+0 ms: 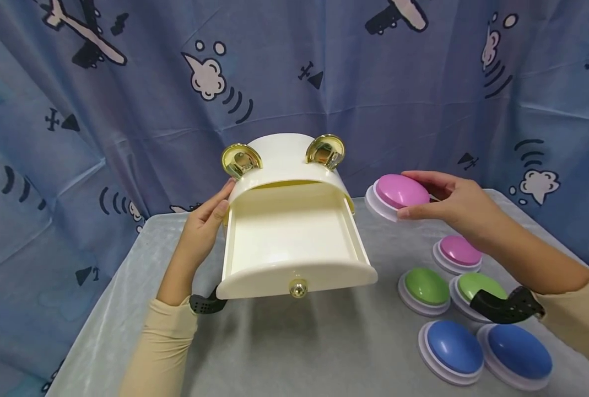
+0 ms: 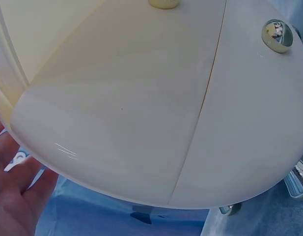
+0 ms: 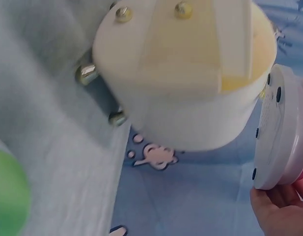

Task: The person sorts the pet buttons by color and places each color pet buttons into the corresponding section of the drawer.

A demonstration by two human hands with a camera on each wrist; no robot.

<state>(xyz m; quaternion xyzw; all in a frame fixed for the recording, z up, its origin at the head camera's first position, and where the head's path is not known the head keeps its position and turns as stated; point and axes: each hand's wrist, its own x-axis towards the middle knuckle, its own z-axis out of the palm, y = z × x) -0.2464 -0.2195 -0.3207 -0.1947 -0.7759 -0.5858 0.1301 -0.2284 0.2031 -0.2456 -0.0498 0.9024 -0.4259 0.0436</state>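
Observation:
My right hand (image 1: 460, 207) pinches a pink push button (image 1: 403, 190) by the edge of its white base, holding it up right of a white cabinet (image 1: 284, 151). In the right wrist view, that white base (image 3: 276, 132) shows small dark feet. The cabinet has a rounded top with two gold, ear-like cups (image 1: 242, 160). Its drawer (image 1: 299, 278) is pulled out toward me, bare inside, with a gold knob (image 1: 298, 288) on the front. My left hand (image 1: 202, 229) touches the cabinet's left side, fingers nearly straight along it. The left wrist view shows those fingers (image 2: 23, 182) beside the glossy front.
On the grey-covered table (image 1: 125, 331), several more buttons stand at the right: another pink one (image 1: 458, 252), two green ones (image 1: 427, 288) and two blue ones (image 1: 454, 347). A blue patterned curtain (image 1: 294, 66) hangs behind. Both wrists wear black straps (image 1: 207, 303).

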